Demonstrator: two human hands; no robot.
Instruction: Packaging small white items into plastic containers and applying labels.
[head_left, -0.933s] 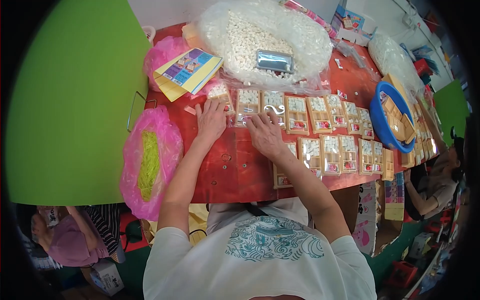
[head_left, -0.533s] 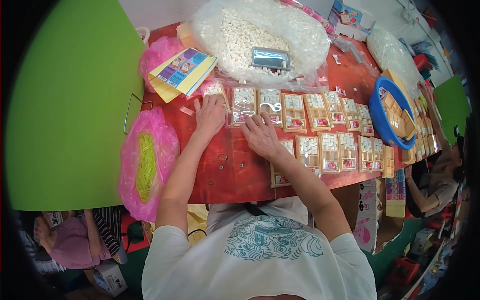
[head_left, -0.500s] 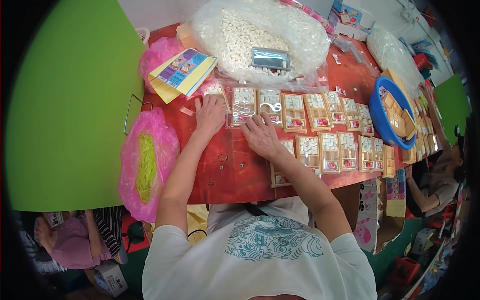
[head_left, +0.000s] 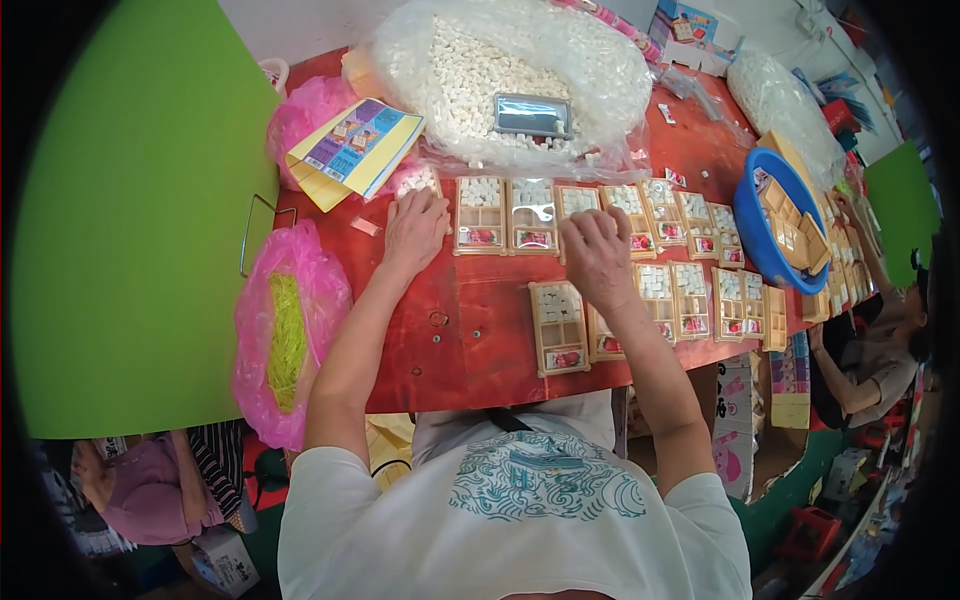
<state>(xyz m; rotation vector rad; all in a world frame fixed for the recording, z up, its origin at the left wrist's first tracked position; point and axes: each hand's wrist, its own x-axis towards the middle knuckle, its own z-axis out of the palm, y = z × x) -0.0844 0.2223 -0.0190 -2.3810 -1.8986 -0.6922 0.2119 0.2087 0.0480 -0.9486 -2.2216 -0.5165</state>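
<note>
My left hand lies with bent fingers spread over the edge of some small white cubes at the left end of the back row. Its fingertips partly hide what lies under them. My right hand hovers over a wooden compartment tray, fingers apart and bent, with nothing visible in them. Between my hands lie two trays, a left one and a shiny-topped one; each holds white cubes and a red packet. My right wrist and forearm partly cover the front row, beside a filled tray.
A clear bag of white cubes with a grey scoop box lies behind. Printed cards and a pink bag of green shreds are left. A blue basin of trays stands right. Other people sit at both sides.
My right hand has moved right, off the shiny-topped tray to the one beside it. A clear plastic piece with glare no longer shows over the left tray. The left hand stays near the white cubes.
</note>
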